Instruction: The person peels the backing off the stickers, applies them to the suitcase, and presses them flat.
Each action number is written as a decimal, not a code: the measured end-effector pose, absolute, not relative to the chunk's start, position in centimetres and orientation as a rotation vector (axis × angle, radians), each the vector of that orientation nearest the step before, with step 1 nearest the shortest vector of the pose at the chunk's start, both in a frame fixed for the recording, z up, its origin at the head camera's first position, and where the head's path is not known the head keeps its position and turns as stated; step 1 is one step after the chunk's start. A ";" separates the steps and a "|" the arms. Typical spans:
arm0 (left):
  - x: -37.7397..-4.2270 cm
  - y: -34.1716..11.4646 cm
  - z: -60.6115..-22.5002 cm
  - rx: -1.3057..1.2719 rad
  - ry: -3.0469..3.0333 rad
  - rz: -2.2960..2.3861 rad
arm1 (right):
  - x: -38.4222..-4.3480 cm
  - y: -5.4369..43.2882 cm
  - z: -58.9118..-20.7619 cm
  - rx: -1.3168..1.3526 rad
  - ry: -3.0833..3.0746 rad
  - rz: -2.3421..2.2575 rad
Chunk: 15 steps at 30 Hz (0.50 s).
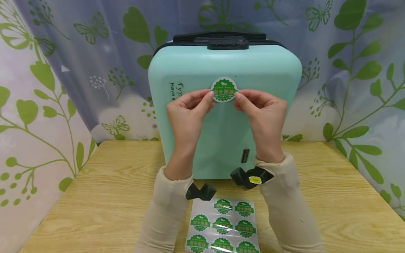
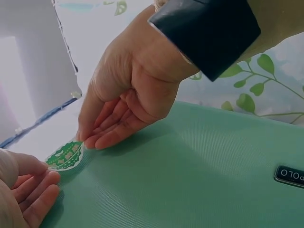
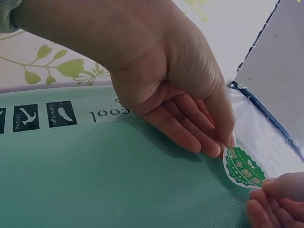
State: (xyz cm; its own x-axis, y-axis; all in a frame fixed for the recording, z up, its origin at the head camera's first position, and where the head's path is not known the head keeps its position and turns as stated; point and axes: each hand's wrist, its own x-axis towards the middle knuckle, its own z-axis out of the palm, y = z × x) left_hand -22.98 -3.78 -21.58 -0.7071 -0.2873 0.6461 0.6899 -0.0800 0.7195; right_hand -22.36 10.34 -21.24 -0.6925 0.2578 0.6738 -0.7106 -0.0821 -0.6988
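A round green sticker with a white rim [image 1: 224,90] is held up against the upper front of a mint-green suitcase [image 1: 221,140]. My left hand [image 1: 190,114] pinches its left edge between thumb and fingers. On the opposite edge, my right hand [image 1: 265,114] pinches it the same way. In the left wrist view the sticker [image 2: 65,156] slants close over the suitcase's textured shell, with the right hand [image 2: 130,80] above it. The right wrist view shows the sticker [image 3: 242,167] between the left hand [image 3: 166,90] and the right fingertips [image 3: 285,187].
A sheet of matching stickers [image 1: 223,225] lies on the wooden table [image 1: 104,196] in front of the suitcase, with a bare spot at its top left corner. Black cameras [image 1: 202,192] sit on both wrists. Patterned curtains [image 1: 110,70] stand behind and at the sides.
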 end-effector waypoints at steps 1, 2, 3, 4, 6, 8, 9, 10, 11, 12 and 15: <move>-23.0 -3.8 -21.6 -0.445 -1.523 -1.859 | -22.4 10.3 -21.2 0.501 -1.529 1.831; -23.0 -3.8 -21.6 -0.445 -1.523 -1.858 | -22.4 10.3 -21.2 0.500 -1.533 1.817; -23.0 -3.8 -21.6 -0.445 -1.521 -1.858 | -22.4 10.3 -21.2 0.498 -1.537 1.805; -23.0 -3.8 -21.6 -0.446 -1.521 -1.857 | -22.4 10.2 -21.3 0.497 -1.541 1.795; -23.1 -3.8 -21.5 -0.446 -1.519 -1.856 | -22.5 10.2 -21.3 0.496 -1.540 1.791; -23.1 -3.8 -21.6 -0.446 -1.518 -1.855 | -22.5 10.2 -21.3 0.490 -1.539 1.792; -23.1 -3.8 -21.5 -0.445 -1.519 -1.856 | -22.6 10.2 -21.3 0.488 -1.540 1.792; -23.1 -3.8 -21.5 -0.444 -1.521 -1.853 | -22.6 10.1 -21.3 0.486 -1.542 1.789; -23.1 -3.8 -21.5 -0.441 -1.524 -1.852 | -22.6 10.1 -21.3 0.482 -1.544 1.783; -23.1 -3.8 -21.5 -0.439 -1.526 -1.853 | -22.6 10.1 -21.3 0.478 -1.547 1.776; -23.1 -3.8 -21.5 -0.435 -1.533 -1.847 | -22.6 10.1 -21.3 0.468 -1.550 1.760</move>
